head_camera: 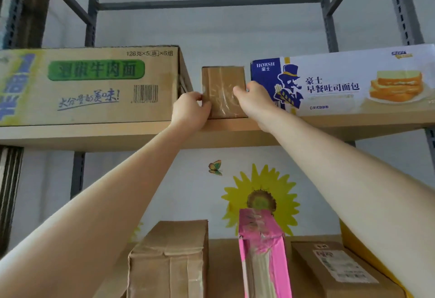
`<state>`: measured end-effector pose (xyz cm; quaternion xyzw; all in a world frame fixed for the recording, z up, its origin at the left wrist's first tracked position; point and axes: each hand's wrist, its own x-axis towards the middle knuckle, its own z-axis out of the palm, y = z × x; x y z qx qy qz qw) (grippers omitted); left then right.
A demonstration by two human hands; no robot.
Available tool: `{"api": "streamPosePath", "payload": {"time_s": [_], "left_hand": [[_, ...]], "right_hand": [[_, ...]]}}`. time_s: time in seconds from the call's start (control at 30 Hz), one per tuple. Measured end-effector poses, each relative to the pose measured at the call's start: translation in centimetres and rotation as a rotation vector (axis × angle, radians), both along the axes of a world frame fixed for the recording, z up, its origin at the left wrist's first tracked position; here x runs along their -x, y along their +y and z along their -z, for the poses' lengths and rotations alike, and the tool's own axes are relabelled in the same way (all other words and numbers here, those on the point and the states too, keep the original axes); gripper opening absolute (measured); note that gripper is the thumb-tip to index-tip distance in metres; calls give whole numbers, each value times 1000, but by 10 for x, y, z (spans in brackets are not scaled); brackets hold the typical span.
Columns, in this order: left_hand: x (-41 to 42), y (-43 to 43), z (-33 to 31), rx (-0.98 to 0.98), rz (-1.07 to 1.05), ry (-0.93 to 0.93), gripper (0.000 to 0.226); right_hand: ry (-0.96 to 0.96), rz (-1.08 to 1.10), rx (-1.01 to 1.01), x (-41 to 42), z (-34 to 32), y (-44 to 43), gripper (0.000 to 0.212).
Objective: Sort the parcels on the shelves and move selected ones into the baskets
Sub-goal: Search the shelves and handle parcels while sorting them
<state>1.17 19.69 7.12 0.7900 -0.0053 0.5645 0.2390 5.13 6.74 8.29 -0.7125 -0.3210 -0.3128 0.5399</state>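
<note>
- Location: the small brown cardboard parcel wrapped in clear tape stands upright on the upper wooden shelf board, wedged between the large tan noodle carton with green lettering and the long white-and-blue bread carton.
- Left hand: curled against the parcel's lower left edge, fingers pinching it.
- Right hand: thumb on the front face, fingers reaching round the right side, hidden behind the parcel. Both hands hold it; grip depth cannot be confirmed.
- Risk, judged: glossy tape offers a slippery surface; a shallow pinch at arm's reach overhead could let the parcel slide free.
- Risk, judged: a fall would land on the brown taped box, the pink-taped upright package or the labelled flat carton on the lower shelf.
- Risk, judged: the tight gap may drag a neighbouring carton forward on withdrawal.
- No baskets are in view.
</note>
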Motion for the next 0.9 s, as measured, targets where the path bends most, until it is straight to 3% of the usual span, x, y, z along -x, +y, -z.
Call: {"api": "streamPosePath", "payload": {"time_s": [0.07, 0.13, 0.23, 0.37, 0.43, 0.53, 0.6, 0.67, 0.7, 0.8, 0.87, 0.9], "left_hand": [[2, 0, 2, -12, 81, -22, 17], [6, 0, 4, 25, 160, -53, 19], [20, -3, 14, 149, 343, -119, 28], [45, -13, 42, 252, 553, -192, 33], [57, -17, 52, 356, 684, -199, 27], [70, -20, 63, 575, 911, -164, 12], [73, -22, 72, 631, 921, -163, 21], [77, -23, 82, 692, 917, -125, 44], [80, -24, 88, 705, 931, -83, 45], [89, -25, 108, 670, 928, 54, 20], [94, -28, 123, 628, 893, 114, 12], [96, -29, 132, 616, 885, 132, 13]], "right_hand": [[46, 24, -78, 6, 2, 2, 14], [50, 52, -157, 16, 4, 2, 33], [27, 57, -285, 38, 2, -6, 40], [151, 4, -224, 66, -6, -26, 77], [228, -47, -160, 78, -5, -37, 69], [241, -100, -171, 88, 11, -48, 34], [230, -171, -247, 88, 30, -54, 21], [243, -270, -325, 85, 51, -60, 27], [250, -301, -364, 82, 62, -63, 32], [245, -256, -369, 77, 100, -69, 34], [313, -262, -315, 74, 122, -71, 20], [370, -302, -288, 75, 132, -73, 26]]}}
